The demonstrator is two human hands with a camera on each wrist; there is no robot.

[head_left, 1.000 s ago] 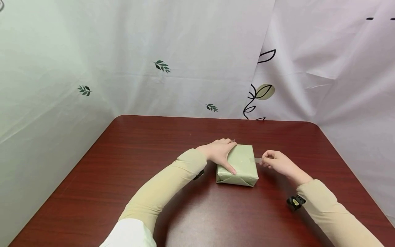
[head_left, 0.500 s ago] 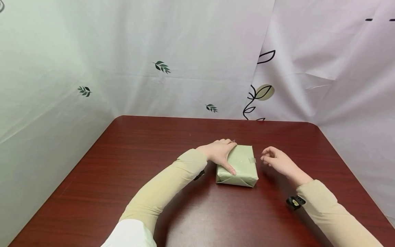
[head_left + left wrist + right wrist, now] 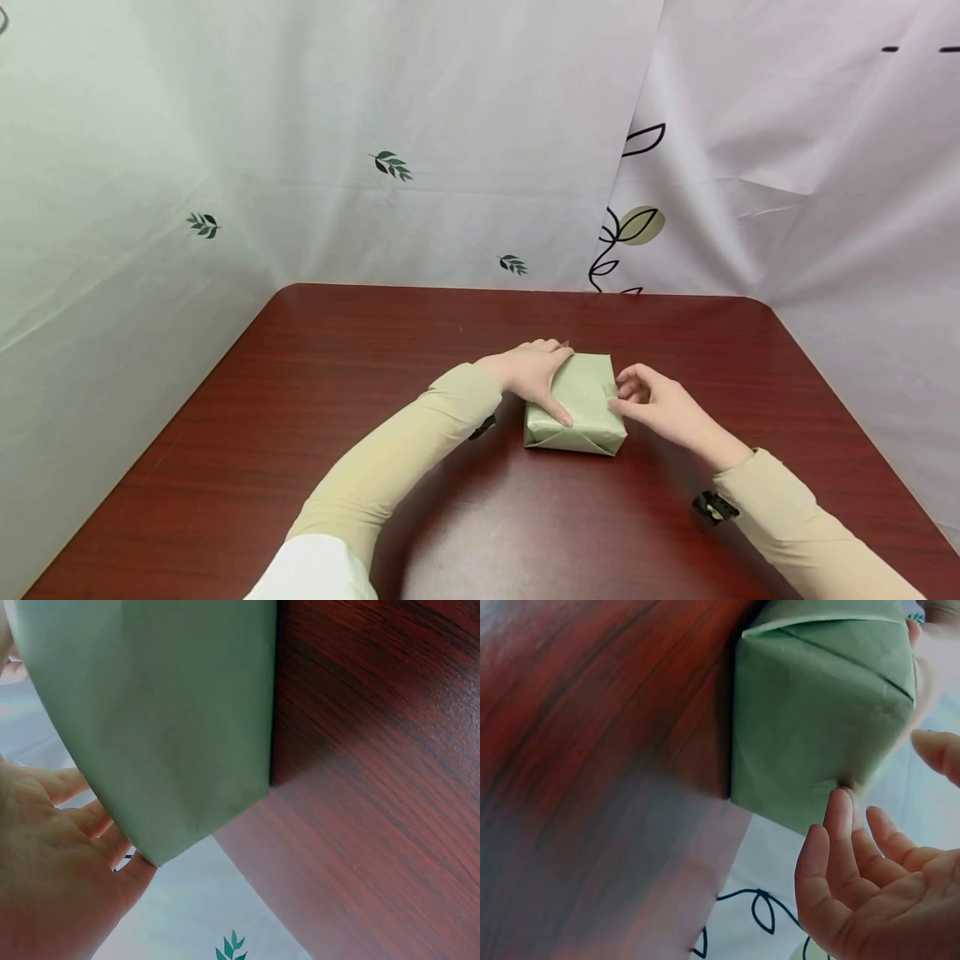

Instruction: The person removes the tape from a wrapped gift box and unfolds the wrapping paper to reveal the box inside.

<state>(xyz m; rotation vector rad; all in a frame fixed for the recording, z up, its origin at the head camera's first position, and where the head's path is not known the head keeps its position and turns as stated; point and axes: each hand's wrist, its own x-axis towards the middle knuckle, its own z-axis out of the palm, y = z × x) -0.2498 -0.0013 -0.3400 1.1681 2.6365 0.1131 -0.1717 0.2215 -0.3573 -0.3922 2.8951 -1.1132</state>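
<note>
A box wrapped in pale green paper (image 3: 588,387) lies on the table, right of centre. My left hand (image 3: 527,369) rests spread over its left part, thumb on top near the front. By the left fingertips a small clear scrap (image 3: 566,343) shows, its nature unclear. At the right edge of the box, a short strip of clear tape (image 3: 609,389) runs from the top over the side. My right hand (image 3: 662,408) is there, fingers loosely bent; in the right wrist view a fingertip touches the side by the tape end (image 3: 825,784). Its thumb stands apart.
The dark red wooden table (image 3: 360,367) reaches back to a white curtain (image 3: 465,100) printed with leaves. Folded end flaps of the wrapping (image 3: 847,645) face the near side. Black wrist devices (image 3: 715,507) sit under both sleeves.
The tape end that stuck out beyond the box, pinched by my right hand, now lies against the side. That hand let go, then moved left to the box. My left hand stays put.
</note>
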